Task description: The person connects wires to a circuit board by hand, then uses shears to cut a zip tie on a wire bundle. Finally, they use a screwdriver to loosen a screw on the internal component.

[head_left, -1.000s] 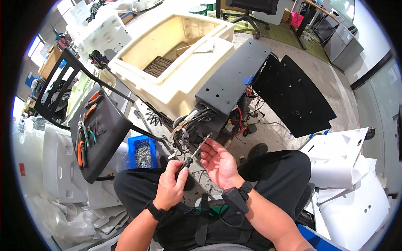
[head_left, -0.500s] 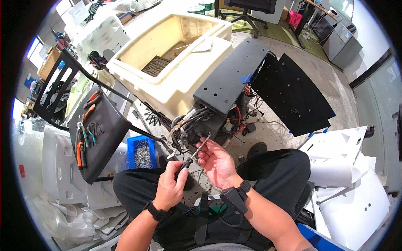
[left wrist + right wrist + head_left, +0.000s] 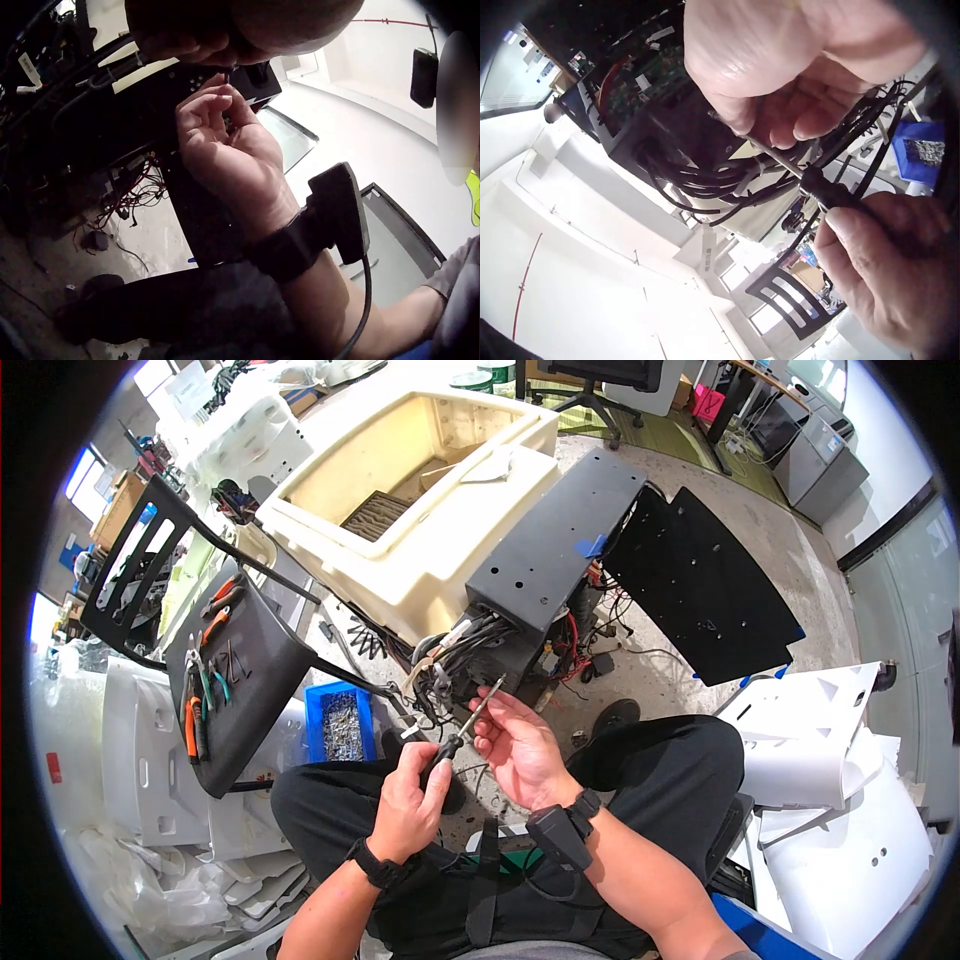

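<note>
Head view shows the left hand (image 3: 408,800) gripping the black handle of a screwdriver (image 3: 462,732), its shaft slanting toward one o'clock, while the right hand (image 3: 520,745) curls its fingers (image 3: 492,718) narrowly about the shaft near the tip. The tip sits just short of the cable bundle (image 3: 455,650) at the open end of the black chassis (image 3: 555,550), at twelve o'clock from the hands. Judging by this, the tool is only being readied; work inside the chassis looks not yet begun.

The concrete floor (image 3: 700,575) carries a cream plastic housing (image 3: 420,510), a black metal box (image 3: 550,555) spilling wires, a flat black panel (image 3: 705,590), a blue bin of screws (image 3: 338,722), and white plastic shells (image 3: 840,790) near a black chair (image 3: 230,670) bearing pliers.
</note>
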### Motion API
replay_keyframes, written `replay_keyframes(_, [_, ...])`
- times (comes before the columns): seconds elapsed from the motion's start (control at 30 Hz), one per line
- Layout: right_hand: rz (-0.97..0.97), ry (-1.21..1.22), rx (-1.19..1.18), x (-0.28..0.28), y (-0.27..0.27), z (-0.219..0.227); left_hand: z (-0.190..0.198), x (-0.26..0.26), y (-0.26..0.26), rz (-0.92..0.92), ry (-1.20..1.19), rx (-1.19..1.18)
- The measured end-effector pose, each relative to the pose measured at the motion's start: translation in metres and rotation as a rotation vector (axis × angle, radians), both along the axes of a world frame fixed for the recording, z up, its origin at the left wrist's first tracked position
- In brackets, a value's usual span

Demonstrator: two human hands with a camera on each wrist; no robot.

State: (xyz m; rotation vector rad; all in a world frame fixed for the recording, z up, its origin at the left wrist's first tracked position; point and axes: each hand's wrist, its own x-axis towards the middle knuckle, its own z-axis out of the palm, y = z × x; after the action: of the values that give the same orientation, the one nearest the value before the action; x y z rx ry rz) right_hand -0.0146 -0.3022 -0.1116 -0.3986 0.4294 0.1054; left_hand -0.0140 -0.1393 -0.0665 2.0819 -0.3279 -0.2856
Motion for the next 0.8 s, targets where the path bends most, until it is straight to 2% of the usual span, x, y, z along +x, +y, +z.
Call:
replay_keyframes(0.17, [0.009,0.018,-0.045,0.0,0.001,0.002,-0.004,0.001,0.0,-0.017,-0.123,-0.011])
replay_keyframes(0.33, [0.056,-0.031,-0.18,-0.001,0.005,0.007,-0.002,0.001,0.0,0.03,0.049,-0.022])
replay_keyframes(0.4, [0.06,-0.034,-0.25,-0.002,0.003,0.007,-0.003,-0.001,-0.002,0.004,-0.035,-0.024])
replay_keyframes(0.43, [0.048,-0.089,-0.207,-0.003,0.001,0.005,-0.008,-0.001,0.0,-0.022,-0.121,-0.01])
replay_keyframes(0.47, [0.034,-0.072,-0.256,-0.004,0.002,0.009,-0.006,-0.003,0.001,-0.03,-0.054,-0.033])
replay_keyframes(0.57, [0.04,-0.036,-0.37,-0.001,-0.001,-0.002,-0.014,-0.004,0.005,-0.062,-0.104,-0.097])
replay_keyframes(0.63, [0.026,-0.004,-0.426,0.004,-0.005,-0.007,-0.013,-0.001,0.007,-0.1,-0.05,-0.154])
replay_keyframes(0.73, [0.069,-0.016,-0.426,0.01,-0.022,-0.021,-0.021,-0.002,0.013,-0.078,-0.208,-0.195])
replay_keyframes(0.8, [0.083,-0.027,-0.419,0.011,-0.033,-0.027,-0.012,-0.005,0.025,-0.009,-0.249,-0.133])
